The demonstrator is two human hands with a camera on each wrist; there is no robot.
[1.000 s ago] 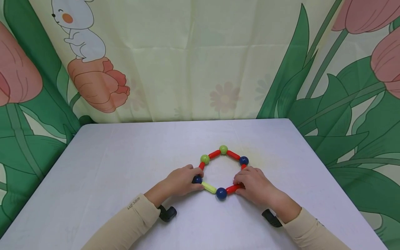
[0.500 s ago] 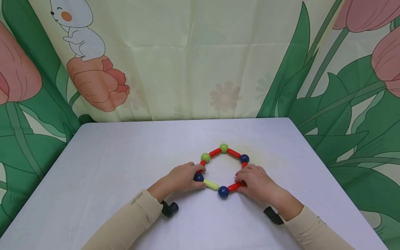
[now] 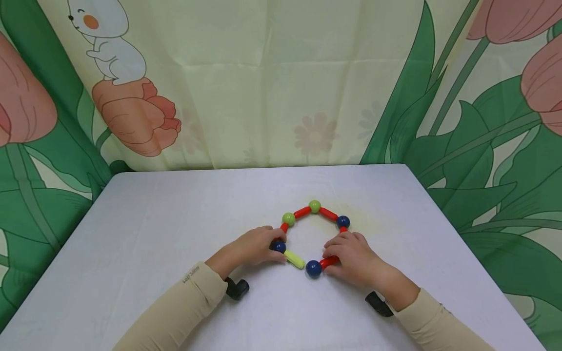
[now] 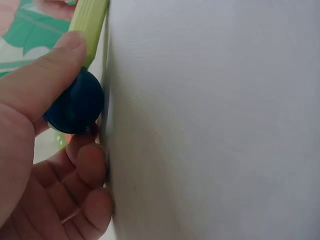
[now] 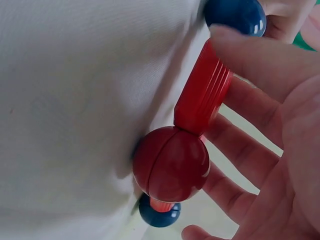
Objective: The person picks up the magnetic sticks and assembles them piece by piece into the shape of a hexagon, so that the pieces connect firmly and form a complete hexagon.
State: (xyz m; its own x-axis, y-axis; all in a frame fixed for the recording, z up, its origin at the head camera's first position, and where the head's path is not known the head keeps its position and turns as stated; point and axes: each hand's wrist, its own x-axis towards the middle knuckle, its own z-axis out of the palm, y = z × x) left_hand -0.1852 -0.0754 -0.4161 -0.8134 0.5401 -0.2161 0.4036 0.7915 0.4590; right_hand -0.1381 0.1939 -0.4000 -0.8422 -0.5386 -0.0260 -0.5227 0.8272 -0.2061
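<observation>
Building sticks and balls lie joined in a ring-like chain on the white table. My left hand (image 3: 256, 246) grips the left blue ball (image 3: 278, 246), its thumb resting by the joint with the yellow-green stick (image 3: 295, 259). That stick's free end points at the front blue ball (image 3: 313, 268), a narrow gap between them. My right hand (image 3: 354, 258) holds the front red stick (image 3: 329, 262) between thumb and fingers. In the right wrist view this stick joins a red ball (image 5: 171, 164), which the hand hides from the head view.
At the back of the chain are two light green balls, the left one (image 3: 288, 219) and the top one (image 3: 314, 206), and another blue ball (image 3: 343, 222). Red sticks (image 3: 302, 212) link them. A printed curtain (image 3: 263, 97) hangs behind the table (image 3: 197, 204).
The yellow-green stick's front end has come away from the front blue ball and tilted toward the front. Both hands have shifted slightly, the right one a little left in the last half second.
</observation>
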